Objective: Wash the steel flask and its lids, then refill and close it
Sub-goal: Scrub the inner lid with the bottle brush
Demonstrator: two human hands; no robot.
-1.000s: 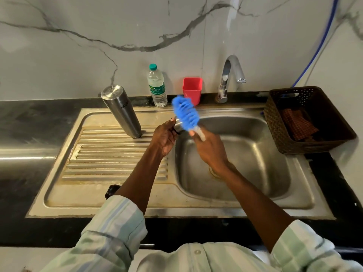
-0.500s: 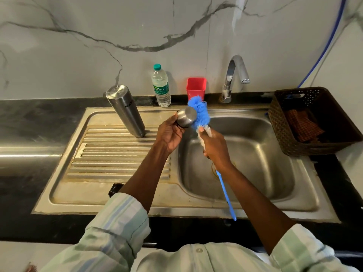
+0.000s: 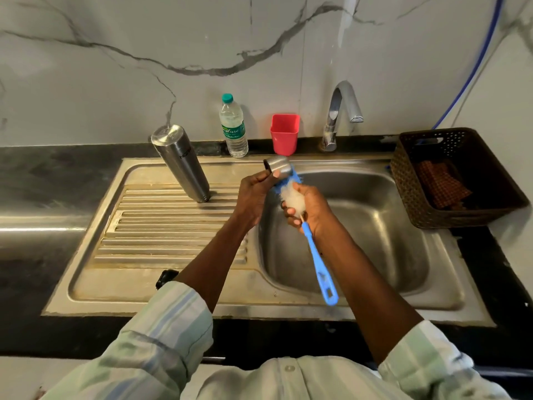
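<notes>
Flask [image 3: 181, 163], steel and lidless, stands upside down and tilted on the ribbed draining board of a steel sink [image 3: 150, 287], left of the basin. Above the basin's near-left edge, the left hand [image 3: 253, 194] pinches a small steel lid [image 3: 277, 166] between thumb and fingers. The right hand [image 3: 310, 207] is curled around the white and blue bristles of a bottle brush [image 3: 320, 267], whose blue handle points down toward the person; the bristles touch the lid. Behind the sink, on the dark table, stand a plastic water bottle [image 3: 234, 127], a red cup [image 3: 285, 134] and a tap [image 3: 340, 111]. A brown basket [image 3: 409, 180] holding a cloth sits at the right.
</notes>
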